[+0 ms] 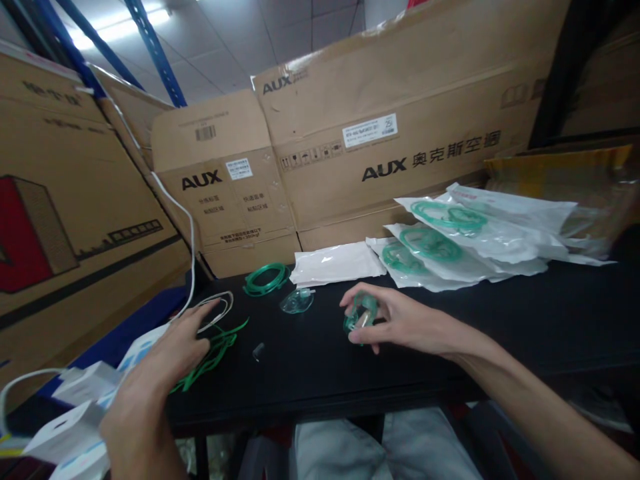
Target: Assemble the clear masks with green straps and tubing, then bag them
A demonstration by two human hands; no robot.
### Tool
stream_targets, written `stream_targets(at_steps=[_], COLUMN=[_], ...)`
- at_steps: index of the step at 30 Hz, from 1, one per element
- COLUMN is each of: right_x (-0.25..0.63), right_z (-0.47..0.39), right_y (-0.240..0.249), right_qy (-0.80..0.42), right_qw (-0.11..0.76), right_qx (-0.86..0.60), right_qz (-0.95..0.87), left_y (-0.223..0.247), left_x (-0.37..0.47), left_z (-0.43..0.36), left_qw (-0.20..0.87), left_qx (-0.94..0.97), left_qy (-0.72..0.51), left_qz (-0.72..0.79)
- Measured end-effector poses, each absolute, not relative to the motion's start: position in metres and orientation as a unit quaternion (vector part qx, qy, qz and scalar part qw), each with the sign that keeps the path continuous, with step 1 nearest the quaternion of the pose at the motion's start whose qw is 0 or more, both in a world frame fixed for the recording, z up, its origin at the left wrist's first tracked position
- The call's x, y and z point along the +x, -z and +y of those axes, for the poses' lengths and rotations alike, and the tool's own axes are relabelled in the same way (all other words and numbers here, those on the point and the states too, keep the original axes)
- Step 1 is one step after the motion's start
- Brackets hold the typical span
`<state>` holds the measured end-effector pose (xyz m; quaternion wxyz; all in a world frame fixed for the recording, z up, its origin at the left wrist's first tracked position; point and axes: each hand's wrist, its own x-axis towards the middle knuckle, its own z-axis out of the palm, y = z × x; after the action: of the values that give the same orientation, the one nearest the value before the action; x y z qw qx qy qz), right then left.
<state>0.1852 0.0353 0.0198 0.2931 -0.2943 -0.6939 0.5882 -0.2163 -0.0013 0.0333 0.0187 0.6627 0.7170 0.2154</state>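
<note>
My right hand [387,317] has its fingers wrapped round a green translucent mask [367,309] above the black table. Over at the left, my left hand [183,343] reaches beside a bundle of green elastic straps [217,350] and a thin white cord loop [226,305]; its fingers are partly spread, and what lies beneath them is hidden. Between the hands are a clear mask [297,301], a coil of green tubing [266,279] and a small clear piece [258,351]. A flat white packet [337,263] lies behind them.
White-backed pouches with green tubing [435,243] are piled at the right. Large cardboard boxes [400,120] stand behind the black table [310,380]. White plugs and adapters [67,430] with cables crowd the left edge, near a blue surface [113,333].
</note>
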Motion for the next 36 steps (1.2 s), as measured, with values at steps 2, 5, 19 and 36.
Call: stream_targets(at_steps=[2, 5, 19, 36], right_x=[0.183, 0.179, 0.166, 0.18], right_z=[0.036, 0.033, 0.04, 0.036], right_y=[-0.015, -0.013, -0.007, -0.023], right_qy=[-0.563, -0.496, -0.601, -0.445], right_qw=[0.289, 0.312, 0.369, 0.429], right_qx=[-0.315, -0.343, -0.332, -0.374], right_qz=[-0.707, -0.734, -0.626, -0.691], left_y=[-0.042, -0.056, -0.049, -0.035], left_x=[-0.188, -0.136, -0.033, -0.025], left_z=[-0.004, -0.006, 0.007, 0.018], left_qw=[0.048, 0.052, 0.225, 0.433], left_qx=[0.681, 0.715, 0.824, 0.638], left_qy=[-0.19, -0.216, -0.256, -0.435], left_qz=[0.706, 0.663, 0.452, 0.466])
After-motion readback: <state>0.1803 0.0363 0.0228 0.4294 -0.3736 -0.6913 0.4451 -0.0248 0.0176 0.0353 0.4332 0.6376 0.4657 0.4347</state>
